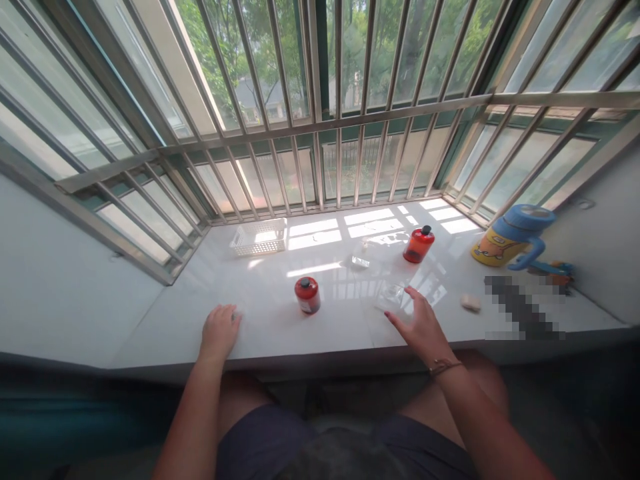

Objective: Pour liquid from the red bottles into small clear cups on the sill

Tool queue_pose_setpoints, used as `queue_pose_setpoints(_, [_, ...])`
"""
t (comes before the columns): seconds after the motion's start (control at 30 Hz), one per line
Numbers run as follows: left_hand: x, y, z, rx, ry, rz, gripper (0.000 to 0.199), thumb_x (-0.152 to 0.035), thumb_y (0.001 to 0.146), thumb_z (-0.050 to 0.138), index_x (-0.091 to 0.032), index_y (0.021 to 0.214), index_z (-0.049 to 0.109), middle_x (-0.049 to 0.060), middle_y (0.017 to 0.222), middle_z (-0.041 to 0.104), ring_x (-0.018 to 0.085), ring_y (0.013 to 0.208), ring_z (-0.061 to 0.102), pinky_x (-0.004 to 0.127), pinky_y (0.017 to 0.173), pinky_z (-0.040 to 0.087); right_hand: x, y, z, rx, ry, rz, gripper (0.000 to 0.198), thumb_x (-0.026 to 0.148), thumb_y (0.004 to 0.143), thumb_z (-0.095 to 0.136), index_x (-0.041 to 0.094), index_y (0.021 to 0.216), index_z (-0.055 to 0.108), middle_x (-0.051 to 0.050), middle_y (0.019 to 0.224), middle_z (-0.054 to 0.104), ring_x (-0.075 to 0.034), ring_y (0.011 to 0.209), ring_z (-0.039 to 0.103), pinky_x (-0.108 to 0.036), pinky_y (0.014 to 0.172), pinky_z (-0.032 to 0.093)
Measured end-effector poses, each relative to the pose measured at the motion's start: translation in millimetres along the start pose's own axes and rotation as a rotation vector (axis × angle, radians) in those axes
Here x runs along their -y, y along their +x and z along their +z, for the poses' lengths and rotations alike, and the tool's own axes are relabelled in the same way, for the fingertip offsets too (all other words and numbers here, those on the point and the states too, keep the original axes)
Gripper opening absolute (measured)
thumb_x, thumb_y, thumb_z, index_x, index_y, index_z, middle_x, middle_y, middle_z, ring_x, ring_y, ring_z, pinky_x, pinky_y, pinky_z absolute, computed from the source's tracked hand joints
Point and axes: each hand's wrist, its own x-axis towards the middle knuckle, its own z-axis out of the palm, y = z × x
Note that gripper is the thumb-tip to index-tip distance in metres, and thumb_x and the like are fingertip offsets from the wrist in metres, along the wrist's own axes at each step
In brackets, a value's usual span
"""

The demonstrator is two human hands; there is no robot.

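White counter bears a clear container just beyond the right hand's parted fingers, contact unclear.

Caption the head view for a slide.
Before window bars: right hand open beside a clear container, left hand on the white ledge, red bottle between them, second red bottle farther back.

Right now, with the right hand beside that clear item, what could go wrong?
The clear item is hard to make out against the white ledge, so the right hand might misjudge its grip or knock it.

The nearer red bottle stands between that hand and the left hand; a sideways sweep by either could tip it.
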Motion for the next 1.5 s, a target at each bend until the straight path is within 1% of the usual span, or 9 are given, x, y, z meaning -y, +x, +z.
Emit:
queue_pose_setpoints(0.13, [-4.0, 9.4, -1.4, 0.023, 0.002, 0.043, 0.047, -0.032, 0.094, 0.049, -0.01, 0.129, 0.071, 0.021, 0.135, 0.072, 0.039, 0.133, 0.06, 0.054, 0.12, 0.043, -1.0, 19.4, 22.6, 0.064, 0.051, -0.001, 0.083, 0.075, 0.095, 0.06, 0.016, 0.152, 0.044, -0.023, 0.147, 0.056, -0.041, 0.132, 0.061, -0.063, 0.113, 0.052])
queue_pose_setpoints(0.33, [-8.0, 20.6, -8.9, 0.02, -0.031, 0.084, 0.032, -0.031, 0.09, 0.057, -0.015, 0.11, 0.076, 0.02, 0.123, 0.076, 0.038, 0.122, 0.066, 0.054, 0.114, 0.049, 8.6, 22.1, 32.9, 0.054, 0.147, 0.022, 0.074, 0.071, 0.088, 0.073, 0.02, 0.139, 0.052, -0.018, 0.133, 0.059, -0.038, 0.124, 0.064, -0.061, 0.109, 0.057])
queue_pose_setpoints(0.47, [-29.7, 20.2, -33.6, -0.112, -0.178, 0.067, 0.032, -0.043, 0.093, 0.062, -0.017, 0.107, 0.074, 0.019, 0.123, 0.075, 0.038, 0.123, 0.066, 0.057, 0.115, 0.048, 29.1, 9.6, 29.7, 0.105, 0.297, 0.027, 0.074, 0.064, 0.085, 0.082, 0.025, 0.139, 0.051, -0.013, 0.134, 0.059, -0.034, 0.124, 0.065, -0.057, 0.106, 0.061])
queue_pose_setpoints(0.57, [-71.7, 11.9, -63.4, -0.275, -0.52, -0.039, 0.036, -0.052, 0.093, 0.07, -0.022, 0.112, 0.073, 0.012, 0.131, 0.073, 0.033, 0.125, 0.065, 0.051, 0.109, 0.054, 53.4, -2.6, 24.7, 0.14, 0.368, 0.006, 0.074, 0.058, 0.084, 0.086, 0.027, 0.141, 0.05, -0.012, 0.137, 0.058, -0.033, 0.127, 0.064, -0.057, 0.109, 0.06])
queue_pose_setpoints(0.63, [-110.2, 3.1, -82.8, -0.291, -0.844, -0.085, 0.038, -0.052, 0.091, 0.077, -0.023, 0.115, 0.073, 0.01, 0.134, 0.07, 0.029, 0.122, 0.067, 0.044, 0.104, 0.057, 71.7, -10.1, 21.2, 0.167, 0.397, -0.014, 0.073, 0.054, 0.085, 0.087, 0.028, 0.142, 0.049, -0.011, 0.138, 0.057, -0.033, 0.128, 0.063, -0.059, 0.112, 0.059])
queue_pose_setpoints(0.77, [-189.5, -18.0, -105.6, -0.173, -1.42, -0.041, 0.036, -0.051, 0.087, 0.085, -0.021, 0.104, 0.075, 0.011, 0.141, 0.065, 0.024, 0.114, 0.069, 0.035, 0.096, 0.059, 106.3, -22.2, 15.9, 0.234, 0.449, -0.062, 0.072, 0.046, 0.085, 0.088, 0.029, 0.142, 0.048, -0.011, 0.138, 0.058, -0.033, 0.128, 0.063, -0.06, 0.112, 0.058])
queue_pose_setpoints(0.87, [-233.5, -32.8, -106.6, -0.047, -1.621, -0.006, 0.039, -0.055, 0.085, 0.087, -0.024, 0.108, 0.079, 0.012, 0.145, 0.063, 0.027, 0.121, 0.067, 0.04, 0.101, 0.059, 125.3, -28.4, 13.4, 0.265, 0.479, -0.088, 0.072, 0.043, 0.085, 0.089, 0.029, 0.143, 0.048, -0.011, 0.139, 0.059, -0.033, 0.128, 0.063, -0.059, 0.112, 0.058])
queue_pose_setpoints(0.97, [-258.1, -42.7, -100.2, 0.024, -1.713, 0.028, 0.037, -0.056, 0.087, 0.085, -0.027, 0.11, 0.08, 0.011, 0.149, 0.061, 0.031, 0.136, 0.06, 0.047, 0.115, 0.053, 135.7, -31.5, 12.0, 0.291, 0.489, -0.111, 0.074, 0.042, 0.085, 0.09, 0.03, 0.144, 0.046, -0.011, 0.139, 0.059, -0.033, 0.129, 0.062, -0.058, 0.113, 0.058])
queue_pose_setpoints(1.5, [-268.6, -56.0, -76.8, 0.214, -1.696, -0.019, 0.04, -0.059, 0.09, 0.08, -0.024, 0.108, 0.078, 0.013, 0.161, 0.05, 0.034, 0.136, 0.06, 0.049, 0.114, 0.053, 138.3, -38.8, 13.2, 0.307, 0.495, -0.099, 0.077, 0.038, 0.083, 0.092, 0.031, 0.144, 0.046, -0.01, 0.138, 0.059, -0.033, 0.127, 0.064, -0.058, 0.111, 0.059])
